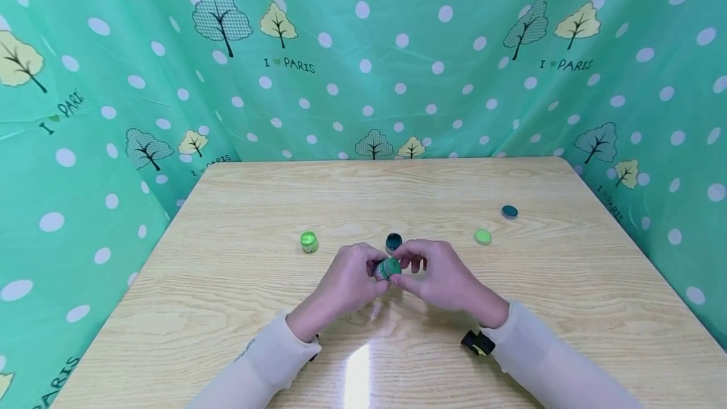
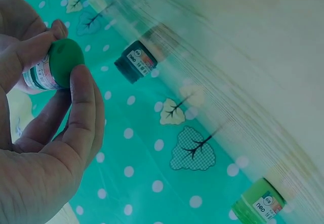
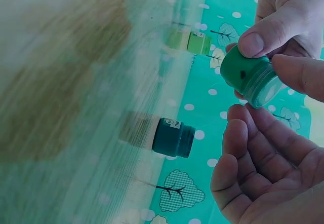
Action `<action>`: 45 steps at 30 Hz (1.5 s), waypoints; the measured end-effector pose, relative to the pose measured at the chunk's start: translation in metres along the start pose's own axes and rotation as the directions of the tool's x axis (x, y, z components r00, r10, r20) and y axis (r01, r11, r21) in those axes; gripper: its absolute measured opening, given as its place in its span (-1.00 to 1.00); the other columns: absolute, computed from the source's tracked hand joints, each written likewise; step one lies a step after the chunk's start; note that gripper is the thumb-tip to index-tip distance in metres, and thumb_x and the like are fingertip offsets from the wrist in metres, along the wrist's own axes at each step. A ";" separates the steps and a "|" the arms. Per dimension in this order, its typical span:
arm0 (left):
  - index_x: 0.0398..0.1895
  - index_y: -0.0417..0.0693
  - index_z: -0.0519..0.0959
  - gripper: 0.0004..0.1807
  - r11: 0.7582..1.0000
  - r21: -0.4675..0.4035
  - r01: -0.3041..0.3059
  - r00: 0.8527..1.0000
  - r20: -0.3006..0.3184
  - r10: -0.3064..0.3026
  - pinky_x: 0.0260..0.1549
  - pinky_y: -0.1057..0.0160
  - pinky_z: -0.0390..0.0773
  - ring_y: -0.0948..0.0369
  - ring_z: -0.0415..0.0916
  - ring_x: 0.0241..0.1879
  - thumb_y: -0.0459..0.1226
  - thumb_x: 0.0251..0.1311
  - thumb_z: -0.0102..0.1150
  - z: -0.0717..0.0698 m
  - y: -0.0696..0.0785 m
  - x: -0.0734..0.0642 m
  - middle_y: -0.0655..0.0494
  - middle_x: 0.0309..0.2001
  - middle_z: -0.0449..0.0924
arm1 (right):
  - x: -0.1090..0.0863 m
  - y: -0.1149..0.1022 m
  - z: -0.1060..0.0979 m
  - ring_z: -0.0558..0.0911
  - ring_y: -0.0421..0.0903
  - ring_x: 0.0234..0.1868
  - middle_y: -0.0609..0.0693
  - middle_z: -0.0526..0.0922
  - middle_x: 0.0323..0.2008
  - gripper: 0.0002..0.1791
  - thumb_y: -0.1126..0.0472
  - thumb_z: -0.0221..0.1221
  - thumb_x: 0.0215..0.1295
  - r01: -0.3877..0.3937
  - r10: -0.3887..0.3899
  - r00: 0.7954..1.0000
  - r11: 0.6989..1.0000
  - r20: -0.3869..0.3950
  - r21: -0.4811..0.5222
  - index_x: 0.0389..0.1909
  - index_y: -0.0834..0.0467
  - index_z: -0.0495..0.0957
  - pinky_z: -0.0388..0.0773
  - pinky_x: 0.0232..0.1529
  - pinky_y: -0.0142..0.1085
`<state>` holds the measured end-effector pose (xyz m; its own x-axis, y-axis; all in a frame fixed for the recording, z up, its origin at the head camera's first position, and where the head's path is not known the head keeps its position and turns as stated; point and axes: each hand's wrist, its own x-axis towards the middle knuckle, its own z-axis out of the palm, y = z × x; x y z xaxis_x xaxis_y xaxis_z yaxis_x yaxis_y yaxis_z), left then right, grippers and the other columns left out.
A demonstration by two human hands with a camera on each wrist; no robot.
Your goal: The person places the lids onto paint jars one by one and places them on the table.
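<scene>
My left hand (image 1: pixel 354 276) grips a small green paint jar (image 1: pixel 389 269) above the table, tilted, with its thumb and fingers round the body. At the jar's other end my right hand (image 1: pixel 434 273) pinches the rim between thumb and fingertips. Close up in the right wrist view, the paint jar (image 3: pixel 245 74) has a pale, shiny end; whether a lid is on it I cannot tell. Just behind the hands stands an uncapped dark teal paint jar (image 1: pixel 394 243). An uncapped lime green paint jar (image 1: pixel 309 242) stands farther left.
A lime green lid (image 1: pixel 483 237) and a dark teal lid (image 1: pixel 510 211) lie to the right on the wooden table (image 1: pixel 255 333). Behind and beside the table hangs a green dotted curtain (image 1: pixel 363 36).
</scene>
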<state>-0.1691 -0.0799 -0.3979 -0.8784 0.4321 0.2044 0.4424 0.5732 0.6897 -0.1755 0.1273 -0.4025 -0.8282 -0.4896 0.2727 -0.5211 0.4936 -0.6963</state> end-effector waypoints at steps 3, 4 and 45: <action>-0.28 -0.12 0.76 -0.81 1.000 0.000 -0.003 1.000 -0.007 0.003 -0.48 0.38 0.57 0.25 0.55 -0.44 -0.44 0.00 0.50 0.000 0.000 0.000 0.19 -0.41 0.64 | 0.000 0.000 0.001 0.56 -0.15 -0.39 -0.24 0.61 -0.41 -0.82 0.09 0.49 0.20 -0.015 0.015 1.000 1.000 -0.008 -0.015 -0.23 -0.02 0.72 0.53 -0.39 -0.35; -0.29 -0.12 0.76 -0.82 1.000 0.001 -0.004 1.000 -0.009 0.004 -0.49 0.38 0.57 0.26 0.54 -0.45 -0.44 0.00 0.50 0.000 0.000 0.000 0.19 -0.42 0.63 | 0.001 0.000 0.001 0.55 -0.16 -0.40 -0.24 0.61 -0.42 -0.84 0.06 0.48 0.21 -0.022 0.021 1.000 1.000 -0.011 -0.018 -0.27 -0.03 0.71 0.53 -0.41 -0.35; -0.23 -0.17 0.76 -0.76 1.000 -0.002 -0.028 0.999 -0.019 0.028 -0.46 0.40 0.59 0.29 0.54 -0.45 -0.42 -0.02 0.56 0.000 0.000 0.000 0.14 -0.38 0.66 | -0.001 0.003 0.003 0.62 -0.07 -0.29 -0.24 0.70 -0.15 -0.55 0.34 0.51 0.08 0.080 -0.080 0.996 0.997 -0.032 0.000 0.03 0.05 0.69 0.57 -0.28 -0.08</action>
<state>-0.1693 -0.0798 -0.3983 -0.8690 0.4347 0.2365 0.4664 0.5598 0.6849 -0.1760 0.1272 -0.4070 -0.7901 -0.5043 0.3484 -0.5855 0.4527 -0.6725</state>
